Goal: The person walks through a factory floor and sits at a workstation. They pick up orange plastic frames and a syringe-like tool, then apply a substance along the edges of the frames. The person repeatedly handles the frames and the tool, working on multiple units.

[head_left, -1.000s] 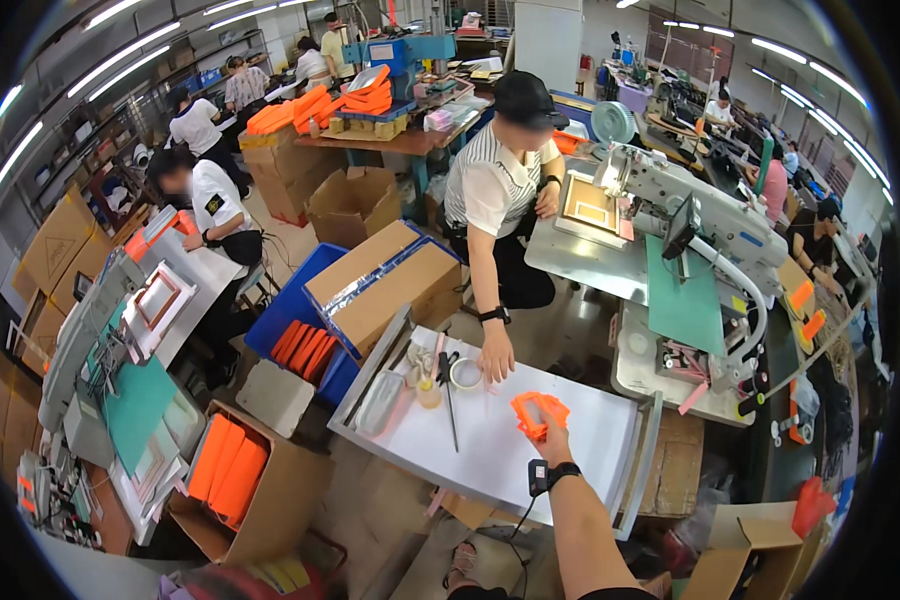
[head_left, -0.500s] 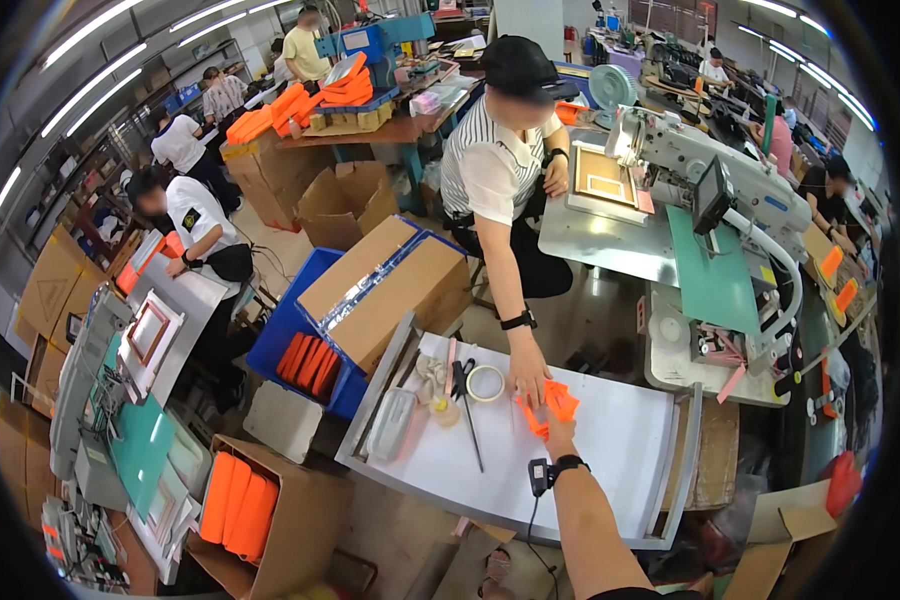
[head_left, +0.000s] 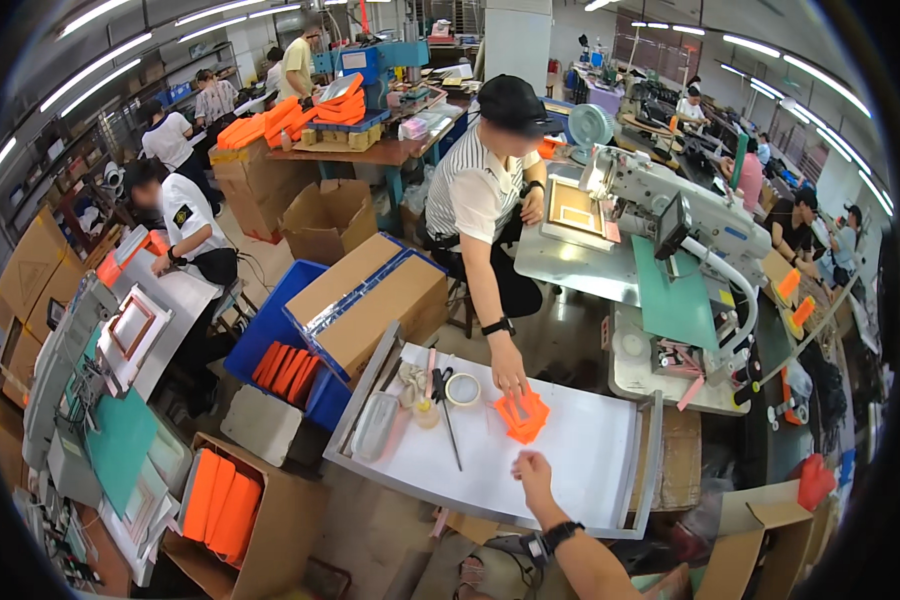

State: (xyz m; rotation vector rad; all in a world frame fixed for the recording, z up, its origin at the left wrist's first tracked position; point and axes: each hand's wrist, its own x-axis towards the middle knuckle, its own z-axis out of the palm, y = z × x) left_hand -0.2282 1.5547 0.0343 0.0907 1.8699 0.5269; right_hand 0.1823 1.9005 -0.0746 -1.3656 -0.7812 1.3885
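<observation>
My right hand (head_left: 533, 474) is above the near part of a white tabletop (head_left: 590, 450), its fingers curled in and nothing visible between them. A dark band with a small device circles that wrist. Just beyond it lie some flat, bright orange pieces (head_left: 526, 425), apart from my fingers. A co-worker's hand (head_left: 508, 370) reaches in from the far side and rests on them. My left hand is out of view.
On the tabletop's left are a tape roll (head_left: 462, 389), a black-handled screwdriver (head_left: 450, 425) and a clear plastic box (head_left: 375, 427). Beyond stand a carton (head_left: 390, 305) and a sewing machine (head_left: 670, 200). An open carton with orange pieces (head_left: 220, 505) stands lower left.
My right hand has let go of the orange pieces and drawn back toward me. They now lie flatter under the co-worker's hand. The whole view has shifted slightly.
</observation>
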